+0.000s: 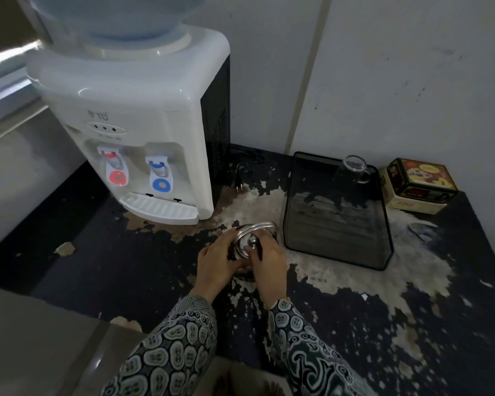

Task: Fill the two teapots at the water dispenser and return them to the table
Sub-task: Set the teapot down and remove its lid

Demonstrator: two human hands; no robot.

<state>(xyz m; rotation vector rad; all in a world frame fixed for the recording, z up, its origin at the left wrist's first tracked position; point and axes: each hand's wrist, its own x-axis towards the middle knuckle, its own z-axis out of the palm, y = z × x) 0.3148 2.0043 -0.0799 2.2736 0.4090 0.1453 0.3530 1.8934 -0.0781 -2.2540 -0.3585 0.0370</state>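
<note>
Steel teapot (250,247) on worn desk (97,252), right of water dispenser (143,132); left hand (222,260) grip cups body, right hand (266,260) pinches lid knob; lid-removal step likely; next: lift lid, carry under blue tap (161,178).

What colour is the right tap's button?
Blue button with a yellow middle, seen in the head view.

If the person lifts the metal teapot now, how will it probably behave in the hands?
The teapot looks like polished steel, so it is probably rigid and somewhat slippery. Its lid looks loose or tilted, so it may slide off if tipped. Both the left hand and right hand hold it, which should steady it.
</note>
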